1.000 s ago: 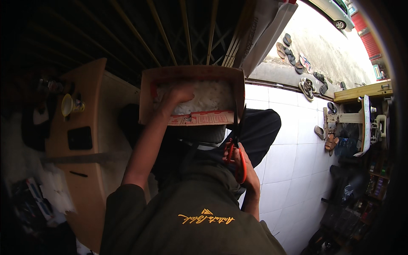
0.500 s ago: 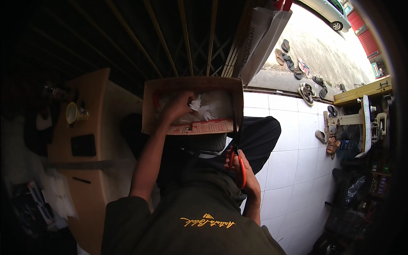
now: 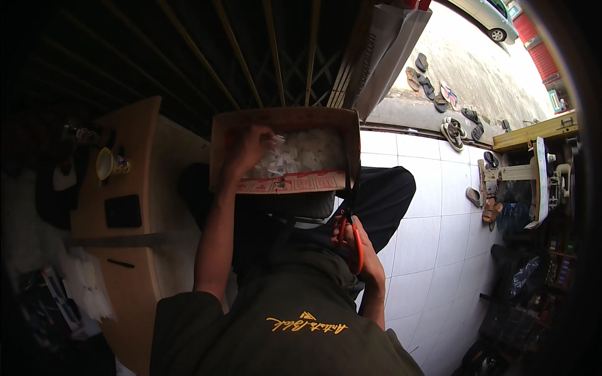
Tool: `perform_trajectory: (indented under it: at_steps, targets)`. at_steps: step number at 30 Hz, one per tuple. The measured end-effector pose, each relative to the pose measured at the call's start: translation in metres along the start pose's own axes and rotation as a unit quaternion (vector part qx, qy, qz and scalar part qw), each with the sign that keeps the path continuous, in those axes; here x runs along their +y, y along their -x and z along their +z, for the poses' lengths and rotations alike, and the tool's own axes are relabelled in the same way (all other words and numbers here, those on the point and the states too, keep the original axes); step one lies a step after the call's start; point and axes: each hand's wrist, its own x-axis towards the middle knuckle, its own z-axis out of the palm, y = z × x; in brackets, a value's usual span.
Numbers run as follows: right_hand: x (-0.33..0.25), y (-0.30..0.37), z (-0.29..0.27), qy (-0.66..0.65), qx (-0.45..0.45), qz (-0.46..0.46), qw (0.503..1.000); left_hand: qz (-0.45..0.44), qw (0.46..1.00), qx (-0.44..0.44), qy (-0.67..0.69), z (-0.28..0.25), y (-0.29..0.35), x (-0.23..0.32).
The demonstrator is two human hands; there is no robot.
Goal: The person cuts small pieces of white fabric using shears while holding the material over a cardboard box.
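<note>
A cardboard box [image 3: 307,183] with red print sits in front of me at my lap, full of small white, translucent pieces [image 3: 313,153]. Inside its left part is my left hand [image 3: 252,150], slightly blurred, its fingers pinched on a small whitish piece [image 3: 276,140] just above the heap. Below the box's right corner, my right hand [image 3: 369,250] is closed around the orange-red handles of a pair of scissors [image 3: 358,249]. The scissors point up toward that corner, where their dark blades blend with a dark strip.
To my left stands a wooden table [image 3: 135,172] bearing a yellow-rimmed cup [image 3: 106,165], a black phone [image 3: 123,212] and a black pen [image 3: 120,264]. A metal folding gate [image 3: 269,50] rises behind the box. Several sandals and shoes [image 3: 453,133] lie by the doorway, beside a white bag [image 3: 389,56].
The crumpled white bunch at my left hand is gone from its fingers, and loose white pieces now show across the box. That hand has shifted slightly left and up; my right hand stays put.
</note>
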Motion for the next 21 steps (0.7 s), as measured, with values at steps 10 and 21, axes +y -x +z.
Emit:
perform_trajectory:
  at_steps: [10,21]
  targets:
    - [-0.021,0.007,0.016,0.195,-0.006,-0.018,0.981,-0.072,0.822,0.036,0.563,0.003,0.038,0.041]
    - [-0.039,-0.01,0.038,0.268,0.029,0.024,0.963,-0.091,0.836,0.015,0.541,0.021,0.055,0.06]
